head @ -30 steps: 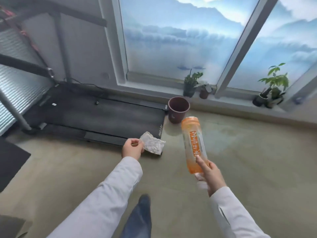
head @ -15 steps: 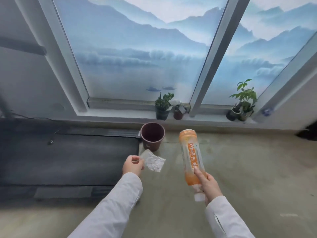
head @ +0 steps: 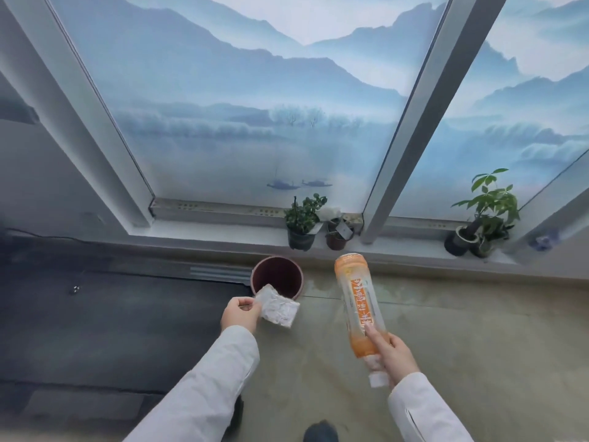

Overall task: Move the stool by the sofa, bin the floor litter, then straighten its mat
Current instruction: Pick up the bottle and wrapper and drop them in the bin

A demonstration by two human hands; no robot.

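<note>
- White crumpled paper wrapper [head: 276, 309], flat and wrinkled, is pinched at one corner between the thumb and fingers of the left hand [head: 239, 314], which is closed on it; the wrapper hangs just in front of the near rim of the bin.
- Round dark maroon plastic bin [head: 276, 276] stands upright on the beige floor [head: 478, 339], close to the window sill, with its mouth open and its inside dark.
- Clear plastic bottle with an orange label and orange tint [head: 358, 306] is gripped near its capped lower end by the right hand [head: 393, 349], fingers wrapped round it; the bottle tilts with its base up and away, towards the sill, to the right of the bin and apart from it.
- Both arms wear long white sleeves [head: 204, 387].
- Left of the bin lies the flat black deck of a treadmill [head: 111, 320], its end just beside the bin.
- On the white window sill [head: 223, 232] stand a small leafy plant in a black pot [head: 301, 229], a smaller brown pot [head: 337, 239] just beside it, and further right a taller green plant in a dark pot [head: 478, 224].
- Behind them, grey frames [head: 411, 122] divide panels showing blue misty mountains.
- At the bottom edge shows the toe of a dark shoe [head: 320, 433].
</note>
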